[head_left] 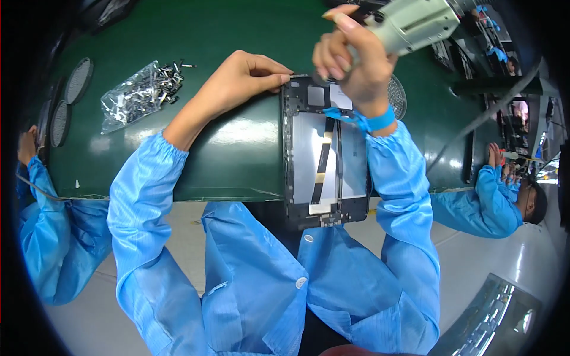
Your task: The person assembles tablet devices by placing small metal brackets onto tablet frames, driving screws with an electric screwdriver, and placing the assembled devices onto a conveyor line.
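An opened tablet point(350, 151), showing its dark frame, silver inside and black flex cables, lies lengthwise before me, its near end jutting past the table edge. My left hand point(252, 77) is closed at the tablet's far left corner, thumb and fingertips pressed together. Whether they grip the frame or a small part there cannot be made out. Above the tablet's far right end, my right hand point(359, 62) is raised, fingers curled round a pale green electric screwdriver point(415, 26). The screwdriver's tip is hidden. A blue wrist strap point(380, 121) circles my right wrist.
On the green table point(237, 145), a clear plastic bag point(127, 104) lies beside a pile of small metal parts point(170, 80). Round mesh discs point(79, 80) stand at far left. A grey cable point(499, 107) crosses the right side. Co-workers in blue sleeves point(490, 196) sit on both sides.
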A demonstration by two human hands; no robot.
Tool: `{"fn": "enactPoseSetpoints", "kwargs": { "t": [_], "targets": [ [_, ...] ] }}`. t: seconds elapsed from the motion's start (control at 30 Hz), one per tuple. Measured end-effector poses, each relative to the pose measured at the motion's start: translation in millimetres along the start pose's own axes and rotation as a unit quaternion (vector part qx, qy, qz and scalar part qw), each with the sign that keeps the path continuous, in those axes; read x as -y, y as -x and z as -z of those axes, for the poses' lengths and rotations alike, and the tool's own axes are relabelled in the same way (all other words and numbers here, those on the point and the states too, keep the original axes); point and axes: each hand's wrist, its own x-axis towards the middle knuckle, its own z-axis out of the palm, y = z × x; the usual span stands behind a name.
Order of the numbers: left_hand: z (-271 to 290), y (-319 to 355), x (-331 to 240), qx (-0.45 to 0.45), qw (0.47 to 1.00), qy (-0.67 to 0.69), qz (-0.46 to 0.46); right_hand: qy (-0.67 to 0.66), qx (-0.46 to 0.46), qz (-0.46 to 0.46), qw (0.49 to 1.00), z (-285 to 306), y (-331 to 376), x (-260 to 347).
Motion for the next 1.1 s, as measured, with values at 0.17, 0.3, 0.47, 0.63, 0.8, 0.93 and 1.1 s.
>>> {"fn": "enactPoseSetpoints", "kwargs": {
  "t": [0.17, 0.3, 0.47, 0.63, 0.8, 0.93, 1.1],
  "targets": [
    [-6, 5, 8, -0.013, 1.000, -0.001, -0.011, -0.038, 0.031, -0.003, 0.999, -3, 0, -27],
    [-1, 3, 4, 0.028, 1.000, -0.011, 0.008, -0.066, 0.059, 0.024, 0.996, 3, -6, -38],
    [2, 5, 8, 0.019, 0.999, -0.025, 0.010, -0.093, 0.003, -0.058, 0.994, -11, 2, -37],
    [1, 6, -23, 0.031, 0.998, 0.029, 0.050, -0.080, 0.007, -0.040, 0.996, -8, 2, -34],
    [0, 8, -19, 0.030, 0.998, 0.028, 0.051, -0.071, -0.003, -0.052, 0.996, -13, 5, -34],
    [-1, 8, -23, 0.026, 0.997, 0.058, 0.053, -0.080, -0.002, -0.044, 0.996, -11, 5, -35],
    [1, 8, -22, 0.026, 0.997, 0.051, 0.050, -0.434, 0.110, 0.026, 0.894, -9, -7, -56]
  ]
}}
